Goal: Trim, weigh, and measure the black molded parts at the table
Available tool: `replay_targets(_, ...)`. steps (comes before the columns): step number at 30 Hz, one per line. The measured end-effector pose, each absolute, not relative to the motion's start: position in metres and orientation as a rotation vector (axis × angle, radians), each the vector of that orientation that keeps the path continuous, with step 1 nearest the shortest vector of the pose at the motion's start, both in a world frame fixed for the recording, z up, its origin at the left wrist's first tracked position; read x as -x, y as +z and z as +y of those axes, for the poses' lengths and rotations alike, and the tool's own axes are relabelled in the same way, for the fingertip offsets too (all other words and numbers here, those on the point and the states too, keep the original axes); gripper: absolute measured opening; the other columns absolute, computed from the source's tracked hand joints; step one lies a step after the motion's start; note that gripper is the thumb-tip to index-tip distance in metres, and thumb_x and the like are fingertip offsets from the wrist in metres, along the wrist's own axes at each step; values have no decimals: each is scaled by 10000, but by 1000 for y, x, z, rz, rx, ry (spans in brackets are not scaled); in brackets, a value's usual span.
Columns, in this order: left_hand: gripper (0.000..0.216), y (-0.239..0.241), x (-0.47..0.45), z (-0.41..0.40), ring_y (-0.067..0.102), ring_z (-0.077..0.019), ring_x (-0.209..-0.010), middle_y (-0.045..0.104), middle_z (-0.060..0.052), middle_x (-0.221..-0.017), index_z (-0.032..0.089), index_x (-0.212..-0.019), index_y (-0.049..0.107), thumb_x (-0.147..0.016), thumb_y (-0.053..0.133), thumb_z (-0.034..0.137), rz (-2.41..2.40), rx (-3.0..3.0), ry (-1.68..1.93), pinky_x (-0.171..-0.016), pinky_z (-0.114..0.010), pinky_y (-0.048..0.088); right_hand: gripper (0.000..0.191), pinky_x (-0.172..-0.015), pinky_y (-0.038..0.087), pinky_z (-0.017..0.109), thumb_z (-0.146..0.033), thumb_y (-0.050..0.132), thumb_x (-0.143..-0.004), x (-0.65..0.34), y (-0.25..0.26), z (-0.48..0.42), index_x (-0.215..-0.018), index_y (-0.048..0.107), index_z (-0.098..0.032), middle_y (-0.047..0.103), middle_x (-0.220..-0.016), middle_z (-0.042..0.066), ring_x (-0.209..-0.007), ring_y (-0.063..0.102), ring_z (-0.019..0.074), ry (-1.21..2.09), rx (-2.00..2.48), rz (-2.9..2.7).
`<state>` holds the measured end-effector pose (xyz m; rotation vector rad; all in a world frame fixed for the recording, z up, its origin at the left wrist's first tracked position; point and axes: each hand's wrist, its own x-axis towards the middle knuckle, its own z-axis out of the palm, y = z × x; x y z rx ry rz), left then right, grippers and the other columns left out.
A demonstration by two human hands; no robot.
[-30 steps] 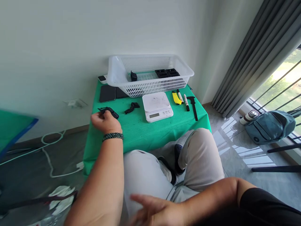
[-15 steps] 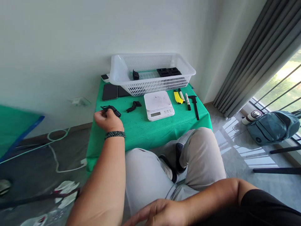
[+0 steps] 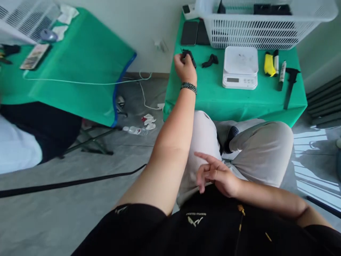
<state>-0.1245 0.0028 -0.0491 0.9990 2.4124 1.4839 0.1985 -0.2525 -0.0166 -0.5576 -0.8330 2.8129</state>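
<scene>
My left hand [image 3: 184,67] reaches out to the small green-covered table [image 3: 234,101], its fingers closed round a black plastic part [image 3: 189,56] at the table's left side. A second black part [image 3: 210,60] lies just right of it. My right hand [image 3: 215,174] hovers over my lap, empty, with the fingers loosely spread. A white digital scale [image 3: 240,67] stands at the middle of the table.
A white mesh basket [image 3: 263,30] holding black parts sits at the back, two phones [image 3: 195,32] to its left. A yellow cutter [image 3: 269,64], markers [image 3: 281,71] and a black caliper [image 3: 290,80] lie on the right. Left stands another green table [image 3: 77,67]; cables cross the floor [image 3: 66,185].
The view has swung down and to the left, bringing the second table into sight. My left hand stays on the black part; my right hand has lifted off my lap and spread its fingers.
</scene>
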Motion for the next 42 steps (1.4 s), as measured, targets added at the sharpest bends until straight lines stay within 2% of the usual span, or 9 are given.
replay_targets(3, 457, -53, 123, 14, 616, -90, -1161, 691, -6, -956, 195, -600, 365, -1044, 458, 249, 2423, -815, 1674, -862, -309, 448, 1022, -801, 543, 344, -247, 783, -701, -199, -9, -251, -1605, 320, -355, 668, -1333, 52, -999, 723, 201, 2714, 660, -824)
replay_targets(6, 425, -56, 119, 19, 605, -59, -1056, 660, 5, -932, 197, -651, 349, -1055, 478, 160, 2395, -760, 1767, -803, -300, 411, 894, -801, 553, 391, -337, 745, -774, -201, -5, -252, -1590, 394, -233, 741, -851, -35, -639, 673, 140, 2841, 575, -902)
replay_targets(9, 328, -58, 116, 18, 586, -41, -915, 655, 10, -931, 229, -744, 363, -1046, 467, 156, 2367, -758, 1833, -774, -279, 402, 627, -708, 554, 368, -386, 690, -840, -200, -8, -253, -1393, 601, -106, 480, -432, -150, -346, 405, 78, 2868, 576, -910)
replay_targets(12, 249, -58, 116, 17, 575, -45, -807, 651, 24, -910, 243, -816, 376, -1027, 484, 167, 2355, -778, 1858, -756, -263, 415, 493, -644, 533, 289, -379, 781, -812, -193, -17, -254, -1225, 646, -144, 620, -607, -85, -478, 551, 90, 2773, 759, -868)
replay_targets(17, 268, -60, 119, 20, 610, -53, -881, 656, 18, -923, 251, -811, 361, -1026, 491, 158, 2369, -761, 1860, -779, -263, 432, 751, -650, 563, 271, -640, 878, -704, -168, -39, -263, -1231, 619, -172, 713, -1101, 79, -850, 718, 180, 3101, 698, -819)
replay_targets(22, 187, -68, 132, 27, 637, -85, -1092, 692, -65, -1148, 240, -863, 363, -1037, 400, 182, 2396, -713, 1838, -832, -251, 468, 905, -651, 553, 288, -844, 816, -583, -139, -49, -279, -1141, 680, -144, 746, -996, 90, -800, 697, 186, 3204, 478, -812)
replay_targets(31, 144, -71, 147, 24, 670, -93, -1132, 656, -95, -1297, 146, -1075, 423, -1058, 320, 246, 2367, -658, 1814, -904, -242, 514, 741, -440, 407, 241, -877, 757, -618, -137, -30, -287, -807, 607, -176, 536, -606, -49, -479, 453, 85, 2776, 900, -1019)
replay_targets(37, 266, -69, 150, 23, 623, -104, -1270, 610, -154, -1424, 100, -1108, 448, -1077, 202, 197, 2371, -572, 1843, -918, -221, 507, 677, -894, 586, 387, -665, 869, -660, -130, -16, -297, -1009, 480, -236, 663, -1026, 33, -985, 657, 207, 2397, 1018, -758)
replay_targets(42, 421, -70, 157, 24, 613, -56, -1244, 596, -90, -1461, 66, -1180, 459, -1084, 76, 213, 2398, -489, 1796, -914, -196, 490, 637, -944, 567, 389, -558, 847, -735, -121, -11, -300, -1022, 356, -272, 586, -1065, 11, -1029, 627, 192, 2163, 1082, -778)
